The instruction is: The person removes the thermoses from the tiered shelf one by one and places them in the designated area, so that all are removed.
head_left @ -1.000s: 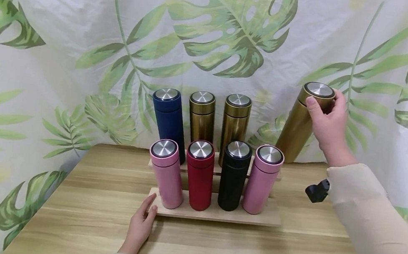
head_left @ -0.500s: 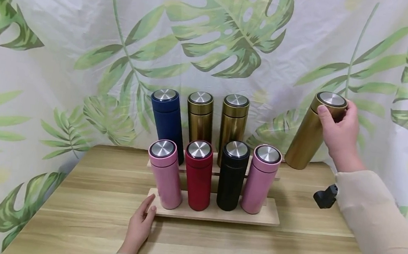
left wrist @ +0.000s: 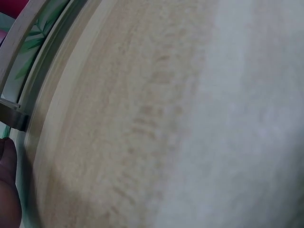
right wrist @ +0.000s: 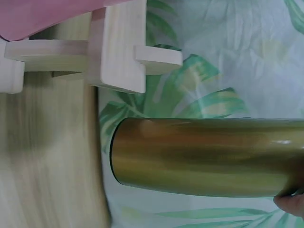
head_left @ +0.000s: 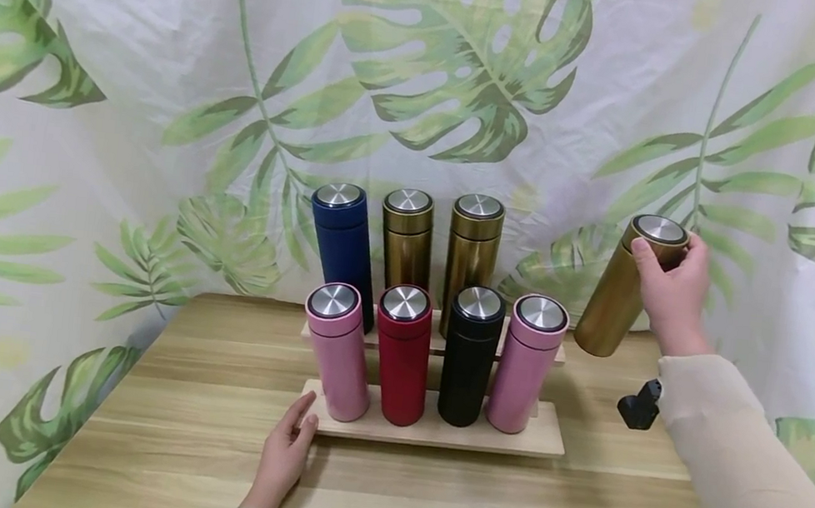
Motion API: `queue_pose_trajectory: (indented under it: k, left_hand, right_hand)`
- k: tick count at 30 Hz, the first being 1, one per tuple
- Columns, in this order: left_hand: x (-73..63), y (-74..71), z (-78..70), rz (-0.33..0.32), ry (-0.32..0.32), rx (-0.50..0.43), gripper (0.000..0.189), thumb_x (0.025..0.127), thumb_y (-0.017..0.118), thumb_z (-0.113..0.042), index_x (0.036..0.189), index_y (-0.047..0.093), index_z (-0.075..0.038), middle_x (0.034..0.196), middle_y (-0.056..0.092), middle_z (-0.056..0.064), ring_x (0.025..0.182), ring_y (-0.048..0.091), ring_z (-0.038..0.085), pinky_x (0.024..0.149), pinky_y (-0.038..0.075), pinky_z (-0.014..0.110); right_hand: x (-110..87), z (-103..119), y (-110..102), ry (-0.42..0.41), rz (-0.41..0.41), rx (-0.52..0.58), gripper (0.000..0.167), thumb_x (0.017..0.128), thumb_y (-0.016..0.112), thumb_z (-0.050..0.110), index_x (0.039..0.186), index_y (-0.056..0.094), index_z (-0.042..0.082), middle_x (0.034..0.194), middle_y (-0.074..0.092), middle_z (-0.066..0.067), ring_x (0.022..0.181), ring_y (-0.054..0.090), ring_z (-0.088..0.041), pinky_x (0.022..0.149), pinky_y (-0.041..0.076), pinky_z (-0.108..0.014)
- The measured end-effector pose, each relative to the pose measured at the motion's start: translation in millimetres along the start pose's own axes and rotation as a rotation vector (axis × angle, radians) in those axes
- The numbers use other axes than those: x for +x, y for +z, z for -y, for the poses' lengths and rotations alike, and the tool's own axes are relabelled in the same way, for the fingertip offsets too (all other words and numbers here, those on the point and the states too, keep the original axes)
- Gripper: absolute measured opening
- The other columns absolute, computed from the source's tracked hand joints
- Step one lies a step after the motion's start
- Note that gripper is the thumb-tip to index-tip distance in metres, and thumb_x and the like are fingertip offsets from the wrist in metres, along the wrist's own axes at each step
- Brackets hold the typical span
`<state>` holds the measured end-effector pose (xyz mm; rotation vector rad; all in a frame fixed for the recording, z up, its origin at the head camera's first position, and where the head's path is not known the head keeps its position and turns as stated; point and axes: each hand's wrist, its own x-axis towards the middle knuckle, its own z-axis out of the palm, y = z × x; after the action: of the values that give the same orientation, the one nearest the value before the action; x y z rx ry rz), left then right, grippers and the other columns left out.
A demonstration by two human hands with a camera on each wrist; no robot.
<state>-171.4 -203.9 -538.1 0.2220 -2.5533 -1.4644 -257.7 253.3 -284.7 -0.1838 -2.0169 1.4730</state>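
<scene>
My right hand [head_left: 674, 297] grips a gold thermos bottle [head_left: 612, 298] around its upper part, fingers and thumb on either side below the silver-topped lid. The bottle is tilted, its base toward the lower left, right of the wooden rack [head_left: 545, 437]. In the right wrist view this bottle [right wrist: 204, 156] lies apart from the rack and across the patterned cloth. My left hand [head_left: 285, 450] rests against the left end of the rack's front board, fingers fairly straight. Only part of a finger [left wrist: 8, 175] shows beside the rack in the left wrist view.
On the front tier stand a pink bottle [head_left: 340, 364], a red one [head_left: 402, 371], a black one [head_left: 468, 370] and another pink one [head_left: 523, 376]. Behind are a blue bottle [head_left: 343, 247] and two gold ones [head_left: 405, 254]. A leaf-patterned cloth [head_left: 429, 64] hangs behind the wooden table [head_left: 210, 399].
My right hand has moved the gold bottle to the right and then lower, beside the rack. The left hand has stayed at the rack's left end.
</scene>
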Motion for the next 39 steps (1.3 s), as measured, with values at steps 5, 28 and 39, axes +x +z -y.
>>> queue_pose_trajectory:
  k: [5,28,39]
  left_hand:
    - [-0.4,-0.1,-0.1,0.002,0.0,-0.011,0.042,0.097,0.047,-0.027,0.138,0.043,-0.017,0.142,0.042,0.009,0.108,0.053,0.024,0.091,0.043,0.041]
    - [-2.4,0.4,2.2,-0.022,-0.001,-0.059,0.042,0.096,0.051,-0.026,0.136,0.046,-0.018,0.139,0.047,0.01,0.076,0.053,0.009,0.068,0.046,0.024]
    - [-1.2,0.4,1.0,-0.018,-0.013,-0.072,0.042,0.096,0.051,-0.024,0.136,0.046,-0.016,0.138,0.048,0.01,0.073,0.05,0.008,0.065,0.045,0.022]
  right_hand:
    - [-0.9,-16,4,0.024,-0.011,-0.013,0.058,0.087,0.061,0.029,0.132,0.035,0.004,0.105,0.045,0.007,0.089,0.045,-0.002,0.077,0.038,-0.016]
    - [-11.2,-73,25,0.25,0.049,0.04,0.066,0.089,0.059,0.022,0.138,0.018,0.002,0.139,0.034,-0.017,0.119,0.04,-0.023,0.102,0.035,-0.029]
    - [-17.0,-86,31,0.264,0.077,0.023,0.064,0.09,0.057,0.02,0.135,0.016,-0.001,0.138,0.033,-0.02,0.118,0.04,-0.025,0.101,0.036,-0.031]
